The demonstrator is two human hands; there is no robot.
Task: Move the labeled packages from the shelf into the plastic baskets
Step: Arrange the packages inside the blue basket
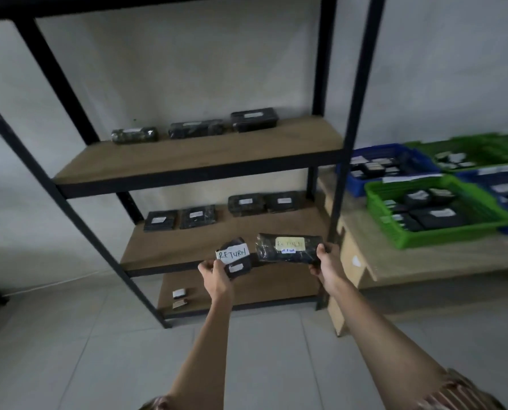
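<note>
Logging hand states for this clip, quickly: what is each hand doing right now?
Left hand: grips the small package with the white label.
Right hand: grips the longer package with the yellow label.

You face a black-framed rack [349, 137] with wooden boards. On its upper board [199, 155] three dark packages [193, 129] line the back edge. On the middle board [172, 247] four labeled packages [198, 216] lie in two pairs. On the bottom board [246, 291] two small items [180, 298] sit near the left. To your right, a low wooden table [424, 258] carries blue [362, 189] and green baskets [442, 238] holding packages.
</note>
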